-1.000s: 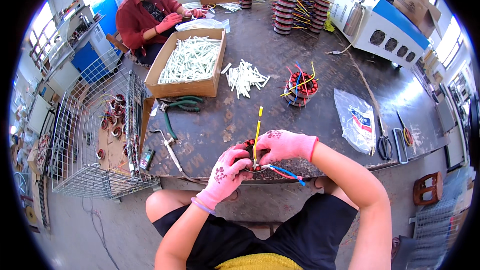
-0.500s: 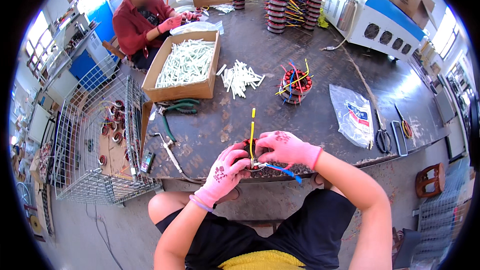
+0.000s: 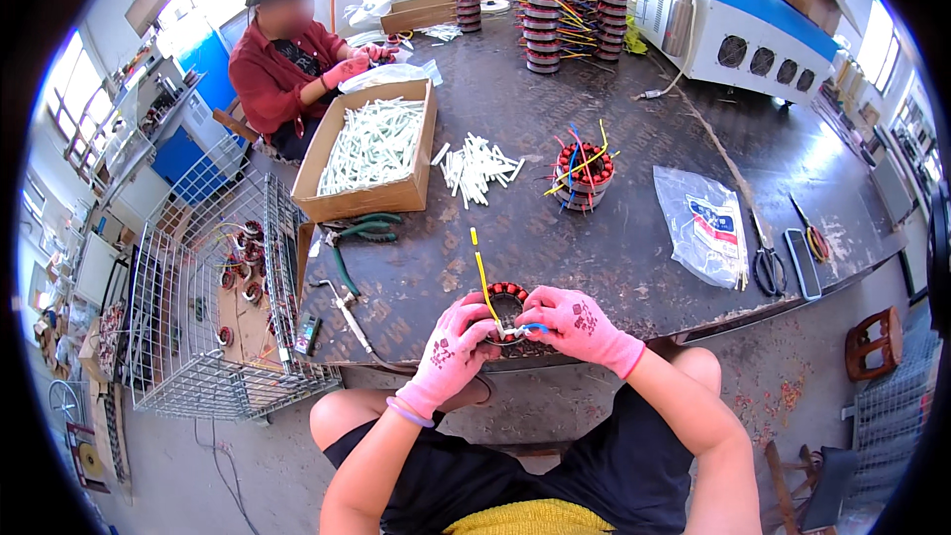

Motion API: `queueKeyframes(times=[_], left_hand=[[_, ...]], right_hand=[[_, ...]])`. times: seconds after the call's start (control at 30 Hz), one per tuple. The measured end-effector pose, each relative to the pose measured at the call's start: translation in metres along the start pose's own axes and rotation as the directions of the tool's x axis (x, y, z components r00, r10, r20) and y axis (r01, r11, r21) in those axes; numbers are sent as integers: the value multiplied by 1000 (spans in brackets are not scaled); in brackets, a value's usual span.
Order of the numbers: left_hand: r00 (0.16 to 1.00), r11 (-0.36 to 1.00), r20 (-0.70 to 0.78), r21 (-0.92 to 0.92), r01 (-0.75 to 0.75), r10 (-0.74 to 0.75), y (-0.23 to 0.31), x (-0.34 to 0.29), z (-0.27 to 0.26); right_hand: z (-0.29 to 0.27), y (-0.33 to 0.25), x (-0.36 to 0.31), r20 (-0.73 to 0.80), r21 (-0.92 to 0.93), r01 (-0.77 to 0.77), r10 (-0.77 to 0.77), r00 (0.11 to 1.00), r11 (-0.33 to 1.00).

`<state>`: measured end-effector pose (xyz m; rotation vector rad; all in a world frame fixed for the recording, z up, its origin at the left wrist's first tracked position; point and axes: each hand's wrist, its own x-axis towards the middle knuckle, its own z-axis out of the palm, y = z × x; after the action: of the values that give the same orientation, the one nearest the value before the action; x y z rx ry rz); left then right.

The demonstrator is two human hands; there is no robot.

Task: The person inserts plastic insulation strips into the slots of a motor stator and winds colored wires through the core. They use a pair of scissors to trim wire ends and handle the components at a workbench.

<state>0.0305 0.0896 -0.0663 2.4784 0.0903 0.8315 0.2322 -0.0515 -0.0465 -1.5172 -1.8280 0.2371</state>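
At the near edge of the table is a motor stator (image 3: 509, 291), a ring of red-wound coils. My left hand (image 3: 458, 345) is closed on its left side, gloved in pink. A long yellow wire (image 3: 482, 277) rises from the stator beside my left fingers and leans left. My right hand (image 3: 582, 327), gloved too, closes at the right side of the ring with a short piece of blue wire (image 3: 535, 327) at its fingertips; the rest of that wire is hidden. Small white sleeves (image 3: 509, 333) show between my two hands.
Ahead are stacked stators (image 3: 584, 176), a loose pile of white tubes (image 3: 477, 168) and a carton (image 3: 428, 154) of them. Pliers (image 3: 367, 228) and a torch (image 3: 347, 317) lie left; a plastic bag (image 3: 698, 228), scissors (image 3: 767, 267) and a phone (image 3: 802, 263) right. A co-worker (image 3: 282, 69) sits far left.
My right hand has turned and drawn in against the stator's side; the blue wire that hung out below it is now mostly hidden. The yellow wire leans further left. The view has shifted slightly.
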Motion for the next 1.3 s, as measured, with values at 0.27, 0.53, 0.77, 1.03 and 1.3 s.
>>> queueKeyframes(times=[0.27,0.53,0.77,1.03,1.3], left_hand=[[998,1000,62,21,6,-7,-1,1,-4],[993,997,87,9,78,-79,-1,-4,-3],[995,996,55,-10,87,-86,0,-5,0],[999,1000,32,-29,5,-4,1,2,1],[1000,999,11,-41,-20,20,2,-2,-3]], right_hand=[[2,-12,-2,-35,217,-156,168,985,964],[8,-7,-8,-52,177,-129,140,989,976],[5,-7,-6,-36,179,-128,136,990,976],[9,-7,-10,-110,211,-155,180,977,965],[7,-17,-7,-31,200,-251,262,964,947]])
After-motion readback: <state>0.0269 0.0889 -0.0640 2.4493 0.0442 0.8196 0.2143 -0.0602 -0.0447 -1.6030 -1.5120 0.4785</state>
